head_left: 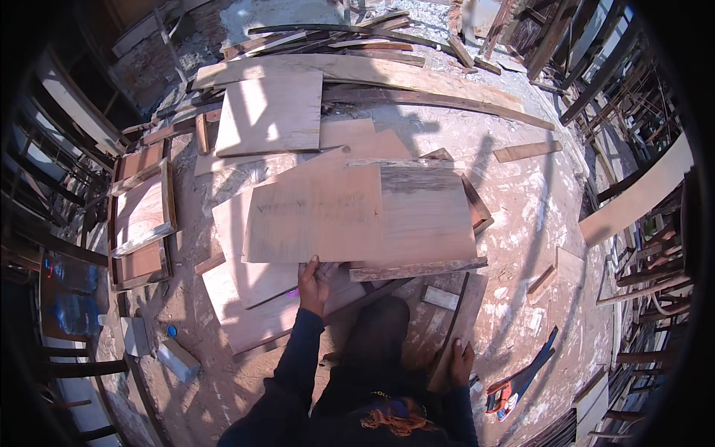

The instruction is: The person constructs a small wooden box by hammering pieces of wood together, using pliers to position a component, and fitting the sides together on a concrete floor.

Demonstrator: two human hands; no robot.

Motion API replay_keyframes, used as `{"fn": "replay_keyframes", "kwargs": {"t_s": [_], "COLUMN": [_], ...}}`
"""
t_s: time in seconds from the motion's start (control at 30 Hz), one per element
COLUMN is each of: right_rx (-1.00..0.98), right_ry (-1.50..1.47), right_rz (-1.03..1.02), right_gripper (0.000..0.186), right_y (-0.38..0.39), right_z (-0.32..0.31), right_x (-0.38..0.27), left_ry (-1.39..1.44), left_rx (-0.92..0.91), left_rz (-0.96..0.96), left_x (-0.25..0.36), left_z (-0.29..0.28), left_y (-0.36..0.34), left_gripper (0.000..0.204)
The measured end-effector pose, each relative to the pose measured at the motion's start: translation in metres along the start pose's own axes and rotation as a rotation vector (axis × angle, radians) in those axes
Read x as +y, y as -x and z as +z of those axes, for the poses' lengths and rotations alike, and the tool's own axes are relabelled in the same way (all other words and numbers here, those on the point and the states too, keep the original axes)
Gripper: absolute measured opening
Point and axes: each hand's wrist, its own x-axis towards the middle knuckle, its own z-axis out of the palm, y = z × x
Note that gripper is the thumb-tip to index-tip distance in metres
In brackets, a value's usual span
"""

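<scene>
My left hand [313, 287] grips the near edge of a thin plywood sheet [313, 216], thumb on top and the fingers partly hidden. The sheet lies over other panels, and its right part is greyer and weathered. A wooden strip [417, 269] runs along its near right edge. Down at the right, my right hand [462, 363] is closed around the lower end of a narrow wooden board [468, 309] that slants up toward that strip. Beyond the right hand, a handsaw [521, 376] with an orange-red handle rests on the ground. Under the left hand lies another plywood panel [227, 316].
Long planks [439, 86] and a pale square panel [272, 112] lie at the far side. On the left are a wooden frame [167, 197], large water bottles [74, 316] and a pale block [179, 360]. Timber is stacked along the right, with a curved plywood-like strip [640, 194].
</scene>
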Motion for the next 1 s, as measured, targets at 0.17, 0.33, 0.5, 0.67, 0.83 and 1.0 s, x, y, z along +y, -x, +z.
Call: {"fn": "replay_keyframes", "kwargs": {"t_s": [0.17,0.33,0.5,0.67,0.83,1.0], "right_rx": [-0.009,0.135,0.152,0.222,0.31,0.385], "right_ry": [0.011,0.002,-0.13,-0.521,-0.532,-0.66], "right_rz": [0.075,0.112,0.281,0.534,0.59,0.608], "right_gripper": [0.034,0.036,0.044,0.044,0.034,0.036], "right_y": [-0.002,-0.026,-0.045,-0.024,0.02,0.041], "right_z": [0.022,-0.008,0.007,-0.007,-0.024,-0.018], "right_x": [-0.041,-0.033,-0.052,-0.048,-0.021,-0.037], "left_ry": [-0.046,-1.109,-1.932,-2.315,-2.497,-2.132], "left_rx": [-0.339,-0.427,-0.846,-0.916,-0.903,-1.097], "left_rz": [0.176,0.151,0.288,0.321,0.257,-0.351], "left_x": [0.133,0.07,-0.07,-0.193,-0.239,-0.269], "left_z": [0.107,0.236,0.183,0.191,0.213,0.206], "left_y": [-0.257,-0.306,-0.364,-0.356,-0.385,-0.425], "left_gripper": [0.049,0.11,0.105,0.106,0.119,0.102]}}
